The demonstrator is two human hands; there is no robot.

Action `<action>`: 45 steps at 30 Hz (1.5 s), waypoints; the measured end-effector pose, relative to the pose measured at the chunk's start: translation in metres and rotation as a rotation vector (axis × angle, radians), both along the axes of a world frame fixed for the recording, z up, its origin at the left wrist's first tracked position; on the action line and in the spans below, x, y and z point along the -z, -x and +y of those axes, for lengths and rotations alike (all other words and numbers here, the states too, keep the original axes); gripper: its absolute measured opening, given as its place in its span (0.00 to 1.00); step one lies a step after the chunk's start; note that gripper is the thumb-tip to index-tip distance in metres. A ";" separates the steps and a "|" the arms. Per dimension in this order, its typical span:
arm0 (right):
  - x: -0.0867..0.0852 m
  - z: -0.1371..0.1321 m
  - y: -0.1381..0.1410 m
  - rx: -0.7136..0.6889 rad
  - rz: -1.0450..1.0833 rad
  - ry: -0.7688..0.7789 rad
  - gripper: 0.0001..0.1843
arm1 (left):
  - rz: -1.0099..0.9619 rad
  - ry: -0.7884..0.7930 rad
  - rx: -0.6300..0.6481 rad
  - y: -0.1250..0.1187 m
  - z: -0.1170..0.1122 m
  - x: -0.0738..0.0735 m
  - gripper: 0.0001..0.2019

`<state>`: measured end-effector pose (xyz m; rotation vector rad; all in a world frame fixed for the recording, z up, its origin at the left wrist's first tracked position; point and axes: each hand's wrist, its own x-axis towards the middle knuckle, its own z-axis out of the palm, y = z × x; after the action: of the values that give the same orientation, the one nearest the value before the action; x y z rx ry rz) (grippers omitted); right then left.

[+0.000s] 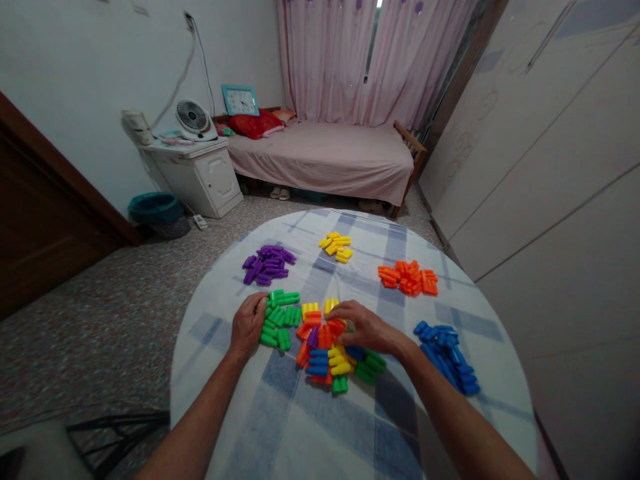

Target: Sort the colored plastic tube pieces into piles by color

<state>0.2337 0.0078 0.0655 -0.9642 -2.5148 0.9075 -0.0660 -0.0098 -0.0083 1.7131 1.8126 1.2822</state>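
Your left hand (247, 327) rests open against the green pile (279, 319); your right hand (363, 327) pinches into the mixed pile (330, 350). Lift one block cleanly.

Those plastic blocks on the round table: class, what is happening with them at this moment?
A person sits at a round table covered with a checked cloth. The left hand rests on a green pile, while the right hand reaches into a mixed pile in the middle. Around it lie separate heaps by colour: purple blocks, yellow blocks, orange blocks and blue blocks. Whether either hand grips a block cannot be told.
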 end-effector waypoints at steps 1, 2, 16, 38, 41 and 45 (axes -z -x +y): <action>0.002 -0.003 0.004 -0.005 -0.021 -0.012 0.23 | 0.004 0.001 -0.001 0.000 0.000 0.000 0.19; 0.004 -0.005 0.007 -0.001 -0.038 -0.022 0.24 | 0.008 0.003 -0.005 0.000 0.000 -0.001 0.19; 0.016 -0.008 0.000 0.084 0.000 -0.022 0.22 | 0.010 0.032 -0.010 0.000 -0.002 -0.004 0.19; 0.009 0.062 -0.072 0.644 -0.149 -0.445 0.16 | -0.006 0.030 -0.018 0.001 0.000 -0.001 0.19; 0.003 0.040 -0.024 0.265 -0.007 -0.232 0.15 | -0.004 0.029 -0.019 0.001 0.000 0.000 0.19; 0.002 0.020 0.029 0.009 -0.035 -0.133 0.14 | -0.015 0.026 -0.012 0.000 -0.001 -0.001 0.19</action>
<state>0.2043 0.0281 0.0630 -0.9567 -2.5610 0.7166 -0.0664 -0.0105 -0.0077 1.6771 1.8257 1.2669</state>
